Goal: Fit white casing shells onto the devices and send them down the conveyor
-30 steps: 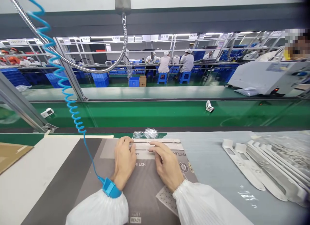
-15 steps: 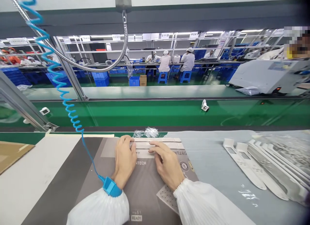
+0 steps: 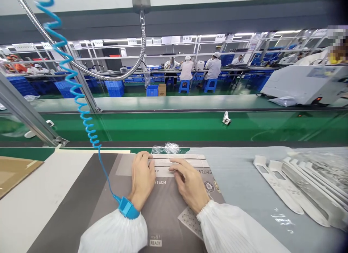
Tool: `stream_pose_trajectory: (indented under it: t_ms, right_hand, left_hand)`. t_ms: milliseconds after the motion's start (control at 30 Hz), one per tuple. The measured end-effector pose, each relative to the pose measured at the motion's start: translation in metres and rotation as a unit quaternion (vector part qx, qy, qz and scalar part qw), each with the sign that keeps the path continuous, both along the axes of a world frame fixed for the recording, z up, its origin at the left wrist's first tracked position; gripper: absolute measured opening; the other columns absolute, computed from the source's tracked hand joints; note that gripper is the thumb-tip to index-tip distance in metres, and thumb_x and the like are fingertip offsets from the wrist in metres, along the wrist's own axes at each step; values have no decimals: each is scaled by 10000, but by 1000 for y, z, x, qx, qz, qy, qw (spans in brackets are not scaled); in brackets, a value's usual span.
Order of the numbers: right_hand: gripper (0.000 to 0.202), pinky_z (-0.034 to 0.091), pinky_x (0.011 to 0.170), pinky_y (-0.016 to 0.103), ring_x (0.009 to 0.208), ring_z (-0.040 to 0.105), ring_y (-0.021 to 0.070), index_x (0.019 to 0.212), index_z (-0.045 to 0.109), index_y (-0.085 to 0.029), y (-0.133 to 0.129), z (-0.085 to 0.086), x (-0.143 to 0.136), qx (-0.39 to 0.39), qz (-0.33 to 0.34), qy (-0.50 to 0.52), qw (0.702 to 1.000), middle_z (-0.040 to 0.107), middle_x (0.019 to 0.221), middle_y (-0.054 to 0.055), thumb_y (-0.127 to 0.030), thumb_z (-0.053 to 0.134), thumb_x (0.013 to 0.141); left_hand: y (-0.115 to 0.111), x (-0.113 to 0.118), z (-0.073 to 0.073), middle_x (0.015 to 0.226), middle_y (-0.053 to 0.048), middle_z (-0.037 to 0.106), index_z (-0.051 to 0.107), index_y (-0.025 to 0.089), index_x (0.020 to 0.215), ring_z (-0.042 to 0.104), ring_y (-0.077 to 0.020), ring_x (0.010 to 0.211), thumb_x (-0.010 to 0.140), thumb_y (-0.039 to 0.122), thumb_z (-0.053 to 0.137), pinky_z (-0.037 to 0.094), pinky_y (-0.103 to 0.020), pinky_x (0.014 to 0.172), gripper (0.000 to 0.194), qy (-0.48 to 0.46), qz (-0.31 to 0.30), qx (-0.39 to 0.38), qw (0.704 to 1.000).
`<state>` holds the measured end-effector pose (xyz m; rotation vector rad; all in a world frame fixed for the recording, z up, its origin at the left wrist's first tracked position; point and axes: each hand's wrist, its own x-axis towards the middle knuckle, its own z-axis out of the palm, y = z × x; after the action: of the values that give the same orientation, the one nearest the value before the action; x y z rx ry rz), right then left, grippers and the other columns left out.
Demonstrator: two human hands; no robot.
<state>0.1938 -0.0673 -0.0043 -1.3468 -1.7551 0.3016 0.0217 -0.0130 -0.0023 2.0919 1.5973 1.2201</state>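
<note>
A dark grey printed cardboard box lies flat in front of me, with "READY" and other lettering on it. My left hand rests on its far part, fingers stretched forward and slightly bent near a pale label strip. On that wrist is a blue strap with a coiled blue cord. Just right of the strip, my right hand lies on the box, its fingers extended and a little apart. Neither hand holds anything visible. The undersides of both hands are hidden.
White curved plastic panels lie on the grey sheet at right. Crumpled clear plastic sits beyond the box. A green conveyor belt carries a small white part. Brown cardboard is at left; co-workers sit far back.
The small white parts on the green belt have moved left. My view has shifted slightly. Both hands keep nearly the same place on the box.
</note>
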Motion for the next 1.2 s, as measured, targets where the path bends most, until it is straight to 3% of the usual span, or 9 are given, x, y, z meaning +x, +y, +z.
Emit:
stream_pose_trajectory:
  t_ms: [333, 633, 933, 1200]
  right_hand:
    - [383, 485, 981, 398, 1168, 587, 223, 928, 661, -227, 0, -2, 1, 34, -5, -8, 999, 655, 1220, 64, 11, 401, 779]
    - [416, 492, 948, 389, 1132, 604, 216, 886, 656, -226, 0, 0, 0, 23, -3, 4, 1000, 661, 1210, 50, 43, 380, 731]
    - [428, 498, 945, 388, 1130, 605, 221, 887, 649, -228, 0, -3, 2, 40, -1, -4, 999, 672, 1193, 49, 52, 390, 693]
    - [375, 496, 943, 404, 1111, 604, 223, 873, 653, -229, -2, -1, -1, 37, 1, -10, 999, 679, 1181, 41, 25, 400, 762]
  left_hand:
    - [0, 0, 0, 1056, -113, 610, 607, 157, 935, 558, -268, 1032, 867, 143, 497, 457, -464, 939, 129, 3, 4, -6, 1000]
    - [0, 0, 1, 1050, -112, 609, 610, 148, 937, 553, -264, 1035, 869, 137, 495, 454, -459, 945, 133, 0, 4, -6, 1000]
    - [-4, 0, 9, 923, -82, 607, 609, 160, 941, 569, -244, 910, 877, 129, 450, 469, -419, 839, 174, -15, 13, -27, 999]
    - [-4, 0, 9, 896, -78, 599, 590, 158, 972, 565, -234, 875, 822, 37, 404, 463, -397, 815, 268, -16, 19, -33, 999]
